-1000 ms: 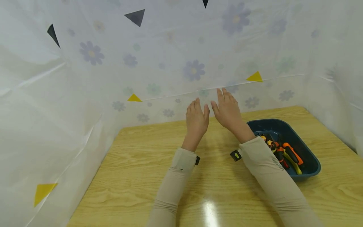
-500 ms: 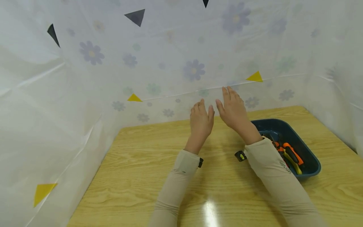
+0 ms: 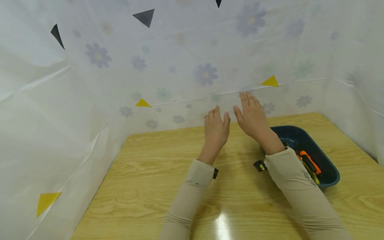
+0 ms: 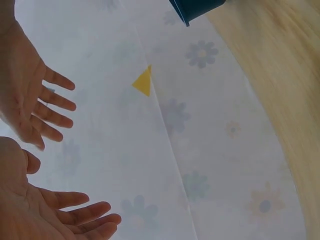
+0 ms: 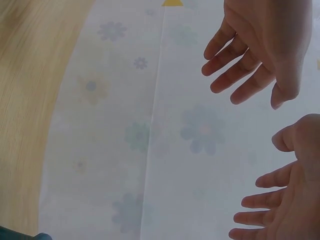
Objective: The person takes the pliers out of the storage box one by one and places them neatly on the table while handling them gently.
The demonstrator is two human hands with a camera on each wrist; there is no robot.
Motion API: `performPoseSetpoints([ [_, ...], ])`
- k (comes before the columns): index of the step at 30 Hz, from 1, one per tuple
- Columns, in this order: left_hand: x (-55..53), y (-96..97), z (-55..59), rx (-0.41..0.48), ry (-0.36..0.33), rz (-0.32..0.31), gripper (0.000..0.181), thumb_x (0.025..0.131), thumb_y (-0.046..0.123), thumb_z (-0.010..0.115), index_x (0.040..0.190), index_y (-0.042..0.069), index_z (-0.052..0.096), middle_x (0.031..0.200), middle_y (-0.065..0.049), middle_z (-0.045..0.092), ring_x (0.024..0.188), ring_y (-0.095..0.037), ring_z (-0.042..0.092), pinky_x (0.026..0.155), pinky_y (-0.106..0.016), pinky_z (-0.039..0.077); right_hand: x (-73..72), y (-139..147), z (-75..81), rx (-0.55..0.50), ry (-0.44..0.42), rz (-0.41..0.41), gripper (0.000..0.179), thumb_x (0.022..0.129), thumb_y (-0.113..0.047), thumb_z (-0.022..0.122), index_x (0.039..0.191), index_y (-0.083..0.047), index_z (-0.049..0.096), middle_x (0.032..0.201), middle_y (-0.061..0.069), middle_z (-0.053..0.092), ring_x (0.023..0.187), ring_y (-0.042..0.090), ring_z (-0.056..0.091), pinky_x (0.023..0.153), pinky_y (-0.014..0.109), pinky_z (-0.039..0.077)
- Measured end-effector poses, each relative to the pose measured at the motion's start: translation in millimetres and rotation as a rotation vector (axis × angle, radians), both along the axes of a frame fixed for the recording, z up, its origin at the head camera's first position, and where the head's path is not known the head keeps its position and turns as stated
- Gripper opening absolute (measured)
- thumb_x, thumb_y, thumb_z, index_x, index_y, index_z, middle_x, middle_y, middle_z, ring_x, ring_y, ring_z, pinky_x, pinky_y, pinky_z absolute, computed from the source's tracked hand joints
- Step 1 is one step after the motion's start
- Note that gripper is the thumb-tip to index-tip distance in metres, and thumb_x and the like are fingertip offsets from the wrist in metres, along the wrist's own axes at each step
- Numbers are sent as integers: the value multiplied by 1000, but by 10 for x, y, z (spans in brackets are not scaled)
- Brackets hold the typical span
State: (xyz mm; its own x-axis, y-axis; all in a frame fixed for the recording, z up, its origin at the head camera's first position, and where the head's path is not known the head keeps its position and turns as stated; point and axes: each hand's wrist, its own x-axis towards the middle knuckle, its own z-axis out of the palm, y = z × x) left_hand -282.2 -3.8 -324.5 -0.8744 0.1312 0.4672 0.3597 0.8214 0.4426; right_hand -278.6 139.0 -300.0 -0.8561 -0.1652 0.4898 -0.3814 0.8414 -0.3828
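Observation:
Both hands are held up over the table, side by side and a little apart, palms facing each other. The left hand (image 3: 216, 130) has its fingers extended, with nothing between them. To its right, the right hand (image 3: 253, 118) also has straight, slightly spread fingers and holds nothing. Both wrist views show the bare palms, with the left hand (image 4: 50, 210) low in the left wrist view and the right hand (image 5: 285, 205) at lower right in the right wrist view. Nearest the right hand is a dark blue tray (image 3: 328, 166), partly covered by the right forearm.
In the tray lie orange, black and yellow handled tools (image 3: 310, 162), mostly hidden by the sleeve. The wood-grain table (image 3: 144, 180) is enclosed by a white flowered plastic curtain (image 3: 180, 60) behind and at the sides. Black and yellow triangles are stuck on it.
Both hands have drifted slightly to the right, staying apart with fingers extended. The right forearm now hides more of the tools in the tray.

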Motion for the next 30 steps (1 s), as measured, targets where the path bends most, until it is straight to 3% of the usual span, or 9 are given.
performPoseSetpoints([
  [12,44,44,11,-1,-11,3,57,106,38,27,147,-1,33,141,-19,43,129,-33,42,105,-44,37,51,124,18,2,-58,-16,63,106,-31,33,151,7,12,152,34,12,138,51,14,106,66,18],
  [30,123,104,13,3,-14,-14,57,106,40,26,147,1,33,140,-18,43,129,-33,42,104,-45,38,170,258,24,31,-26,-26,63,106,-33,33,150,7,13,151,35,15,137,52,17,105,66,19],
])
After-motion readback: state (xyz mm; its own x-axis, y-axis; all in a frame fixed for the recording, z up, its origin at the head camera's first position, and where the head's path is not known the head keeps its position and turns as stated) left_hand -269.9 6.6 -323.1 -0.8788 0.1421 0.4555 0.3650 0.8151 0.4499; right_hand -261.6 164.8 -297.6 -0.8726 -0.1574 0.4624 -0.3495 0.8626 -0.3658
